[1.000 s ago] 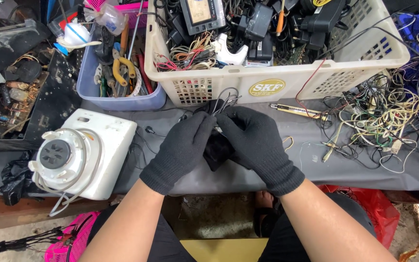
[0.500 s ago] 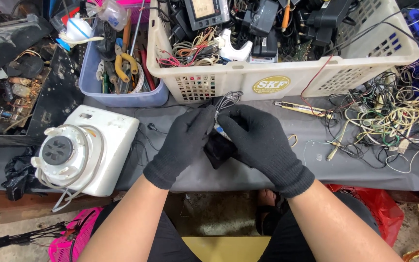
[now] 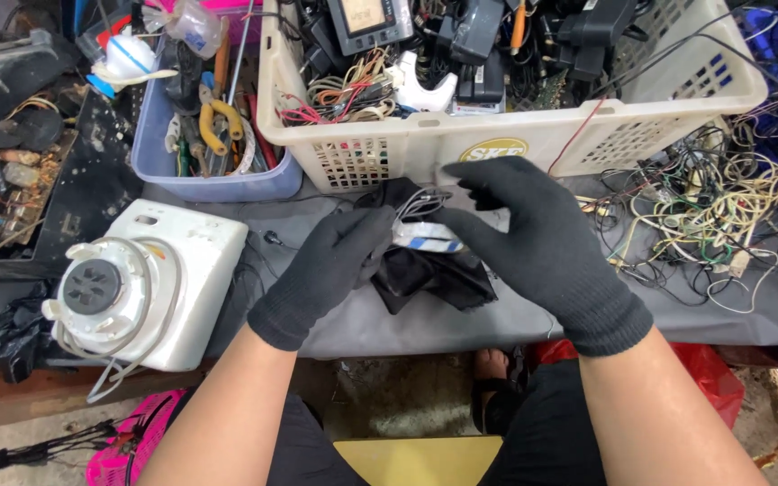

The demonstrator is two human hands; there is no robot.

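Both my hands wear black knit gloves and meet over the grey tabletop (image 3: 362, 324). My left hand (image 3: 330, 270) pinches a small white and blue object (image 3: 429, 237) with thin wires coiled at its top. My right hand (image 3: 533, 247) curves over the same object from the right, fingers touching it. A black cloth pouch (image 3: 429, 274) lies under and between the hands, partly hidden by them.
A white instant camera (image 3: 141, 283) sits at the left. Behind the hands stands a cream plastic basket (image 3: 533, 135) of cables and electronics. A blue tub (image 3: 218, 180) holds pliers and tools. Tangled wires (image 3: 713, 207) spread at the right; a circuit board lies far left.
My hands have drawn slightly apart, and the white and blue object with its wires has come out of the black pouch into view. The camera view has shifted a little.
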